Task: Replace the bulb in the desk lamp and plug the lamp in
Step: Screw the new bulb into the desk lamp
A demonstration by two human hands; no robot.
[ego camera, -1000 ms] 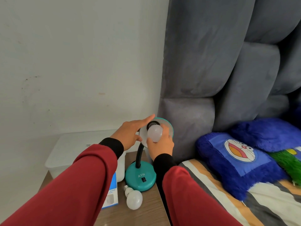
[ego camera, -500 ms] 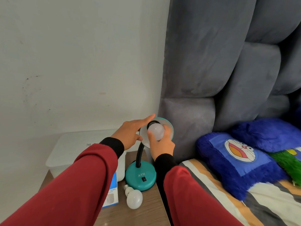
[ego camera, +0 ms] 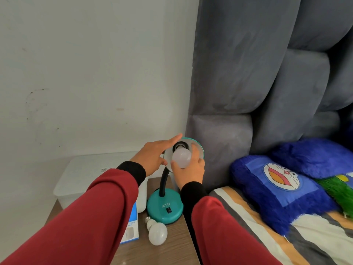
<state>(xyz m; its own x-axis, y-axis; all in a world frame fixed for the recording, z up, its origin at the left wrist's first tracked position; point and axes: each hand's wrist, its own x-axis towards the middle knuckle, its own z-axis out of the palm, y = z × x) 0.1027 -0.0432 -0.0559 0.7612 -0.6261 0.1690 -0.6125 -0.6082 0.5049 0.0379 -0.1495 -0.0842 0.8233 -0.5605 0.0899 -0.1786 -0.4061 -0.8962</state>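
Teal metal forms the lamp (ego camera: 165, 207), which we take as our landmark; its round base sits on the wooden nightstand (ego camera: 172, 249) and a black bendable neck rises from it. At the top of the neck the shade (ego camera: 198, 150) is tilted so its open face looks back toward us and slightly upward. We see a white bulb (ego camera: 181, 157) in the dark socket at the shade's centre, its long axis running from the socket out toward us, round end nearest the camera. Our right hand (ego camera: 191, 170) grasps this bulb from below and the right side, thumb and fingers curled around the glass. Our left hand (ego camera: 155, 154) rests flat against the shade's left rim, fingers extended and not clenched, forefinger pointing over the top edge. A second white bulb (ego camera: 157, 231) lies on its side just in front of the lamp base, screw end pointing toward the base. Left of the base stands a blue and white box (ego camera: 131, 226), partly hidden by our left sleeve. Behind it sits a white plastic tub (ego camera: 91, 175).
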